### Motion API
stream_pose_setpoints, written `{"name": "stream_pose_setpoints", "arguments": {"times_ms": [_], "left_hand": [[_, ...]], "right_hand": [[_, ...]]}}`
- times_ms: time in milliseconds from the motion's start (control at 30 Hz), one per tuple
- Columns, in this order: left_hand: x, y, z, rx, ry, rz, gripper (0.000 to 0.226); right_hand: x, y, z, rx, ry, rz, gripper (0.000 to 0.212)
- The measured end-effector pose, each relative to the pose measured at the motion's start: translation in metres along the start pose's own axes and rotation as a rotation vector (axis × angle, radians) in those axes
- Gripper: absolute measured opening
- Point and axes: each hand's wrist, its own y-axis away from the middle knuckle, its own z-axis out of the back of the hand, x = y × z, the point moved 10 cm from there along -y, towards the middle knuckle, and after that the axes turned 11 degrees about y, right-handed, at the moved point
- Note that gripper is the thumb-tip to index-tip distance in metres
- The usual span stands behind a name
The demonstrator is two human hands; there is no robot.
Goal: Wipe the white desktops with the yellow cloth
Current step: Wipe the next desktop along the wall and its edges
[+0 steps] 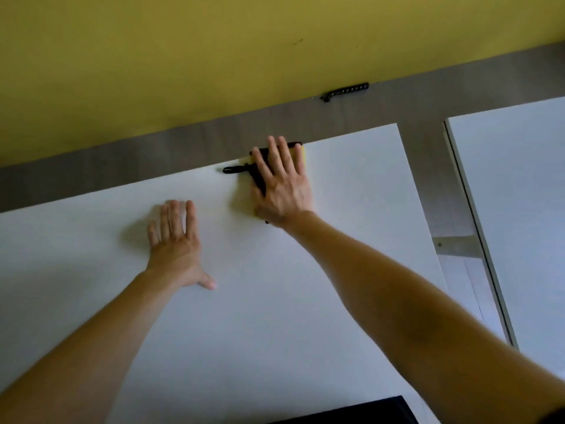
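Mid-wipe on the near desktop (275, 301), pressing the yellow cloth (303, 155) flat under the straight-fingered right hand (282, 182) at the desktop's far edge, bracing with the left hand (174, 237) spread flat and empty nearer its middle. Likely calls next for a sweep back over the desktop's broad bare white, without dragging the cloth off the far or right edge. Leaves, apparently, the second desktop (519, 209) across a gap (425, 179) beyond that right edge.

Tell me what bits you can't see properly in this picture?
All in the head view:
- yellow cloth: mostly covered by the right hand pressing on it.
- black object: cut off by the bottom edge, unidentifiable.
- second white desktop: cut off by the right edge.
- small black item on the grey ledge: too small to identify.
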Motion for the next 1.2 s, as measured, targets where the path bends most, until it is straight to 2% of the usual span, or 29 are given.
{"name": "stream_pose_setpoints", "arguments": {"times_ms": [67, 133, 267, 367, 467, 667, 733, 933, 1000, 1067, 1200], "left_hand": [[-0.018, 0.002, 0.004, -0.007, -0.027, 0.004, 0.189], [-0.046, 0.0, 0.012, -0.021, -0.022, -0.025, 0.189], [-0.127, 0.002, 0.022, -0.062, -0.007, -0.22, 0.189], [-0.189, 0.009, 0.021, -0.094, -0.063, -0.368, 0.185], [-0.233, 0.012, 0.023, -0.126, -0.124, -0.456, 0.181], [-0.247, 0.014, 0.023, -0.159, -0.212, -0.426, 0.18], [-0.247, 0.014, 0.025, -0.167, -0.221, -0.407, 0.18], [-0.25, 0.011, 0.024, -0.167, -0.228, -0.411, 0.178], [-0.249, 0.011, 0.024, -0.172, -0.217, -0.402, 0.177], [-0.25, 0.011, 0.023, -0.162, -0.205, -0.395, 0.178], [-0.246, 0.013, 0.025, -0.168, -0.204, -0.389, 0.183]], "right_hand": [[0.01, 0.0, 0.003, 0.001, -0.019, 0.057, 0.076], [-0.027, 0.006, 0.001, -0.001, -0.004, 0.046, 0.076], [-0.175, 0.03, -0.002, 0.013, 0.009, -0.287, 0.083], [-0.227, 0.028, 0.002, 0.044, -0.002, -0.377, 0.082], [-0.218, 0.047, 0.002, 0.03, -0.052, -0.392, 0.083], [-0.19, 0.195, -0.008, 0.099, -0.023, -0.337, 0.086], [-0.192, 0.182, -0.008, 0.101, 0.004, -0.344, 0.085], [-0.232, 0.032, 0.0, 0.037, 0.017, -0.352, 0.082], [-0.234, 0.016, 0.0, 0.013, 0.007, -0.351, 0.08], [-0.225, 0.043, 0.0, -0.029, -0.024, -0.31, 0.079], [-0.183, 0.189, -0.005, -0.013, -0.107, -0.227, 0.088]]}}
